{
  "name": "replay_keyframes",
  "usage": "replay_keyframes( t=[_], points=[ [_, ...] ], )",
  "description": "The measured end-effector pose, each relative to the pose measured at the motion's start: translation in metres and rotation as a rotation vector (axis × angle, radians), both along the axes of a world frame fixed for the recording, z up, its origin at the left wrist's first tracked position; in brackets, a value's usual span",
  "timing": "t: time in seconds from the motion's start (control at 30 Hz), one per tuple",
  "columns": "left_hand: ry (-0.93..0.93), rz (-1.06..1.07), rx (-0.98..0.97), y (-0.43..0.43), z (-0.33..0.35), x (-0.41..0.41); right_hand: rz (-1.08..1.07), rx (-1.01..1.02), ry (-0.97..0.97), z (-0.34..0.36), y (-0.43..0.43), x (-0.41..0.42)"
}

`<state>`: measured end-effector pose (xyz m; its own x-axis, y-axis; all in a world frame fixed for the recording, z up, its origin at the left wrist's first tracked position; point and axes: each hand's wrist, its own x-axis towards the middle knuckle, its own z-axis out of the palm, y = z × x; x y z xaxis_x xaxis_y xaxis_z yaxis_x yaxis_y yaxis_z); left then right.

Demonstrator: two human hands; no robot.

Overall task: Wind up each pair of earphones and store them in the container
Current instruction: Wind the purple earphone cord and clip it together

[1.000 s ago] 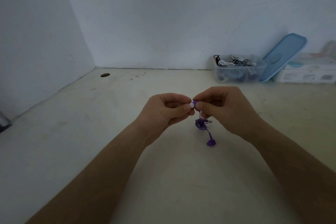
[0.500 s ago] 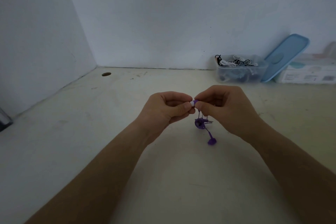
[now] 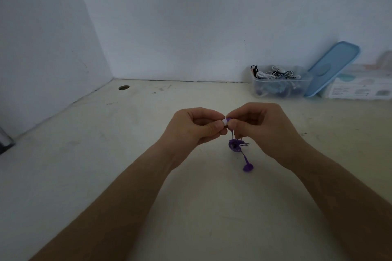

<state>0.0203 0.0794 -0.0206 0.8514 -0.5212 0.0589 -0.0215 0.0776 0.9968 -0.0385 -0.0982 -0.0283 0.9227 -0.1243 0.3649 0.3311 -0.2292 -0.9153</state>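
My left hand (image 3: 191,130) and right hand (image 3: 264,131) meet fingertip to fingertip above the desk (image 3: 127,176), and both grips are closed on the purple earphones (image 3: 235,146). The left thumb and forefinger pinch the white-tipped bud (image 3: 225,122) at its pale end. The right thumb and forefinger pinch its purple body from the other side. My remaining fingers are curled in toward each palm, knuckles up, and both forearms run back toward me in a narrow V with the wrists about level. Just below the grip the cord hangs in a small wound bundle, with what looks like the plug poking out to the right of it. The second bud (image 3: 247,168) dangles lower on a short loose length. I cannot tell whether it touches the desk. Well beyond my right hand, against the wall, sits the clear container (image 3: 297,89) with other earphones heaped inside. Its blue lid (image 3: 333,68) leans tilted on the container's far right side.
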Motion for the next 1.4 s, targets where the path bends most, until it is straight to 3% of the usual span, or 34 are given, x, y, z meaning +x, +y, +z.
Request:
replay_keyframes(
  t=[0.5,0.73,1.0,1.4],
  points=[
    [-0.06,-0.038,0.061,0.0019,0.001,-0.0004,0.147,0.149,0.178,-0.0018,-0.0048,-0.0003],
    [-0.218,0.092,0.147,-0.0006,-0.002,0.001,0.083,0.165,0.158,-0.0033,-0.0036,0.0009],
    [-0.122,0.045,0.071,-0.0009,0.0008,-0.0035,-0.02,0.128,0.117,-0.005,-0.0022,0.0023],
    [-0.179,0.103,0.066,-0.0039,-0.0009,-0.0045,-0.014,0.167,0.151,-0.0049,-0.0014,0.0019]
  ],
)
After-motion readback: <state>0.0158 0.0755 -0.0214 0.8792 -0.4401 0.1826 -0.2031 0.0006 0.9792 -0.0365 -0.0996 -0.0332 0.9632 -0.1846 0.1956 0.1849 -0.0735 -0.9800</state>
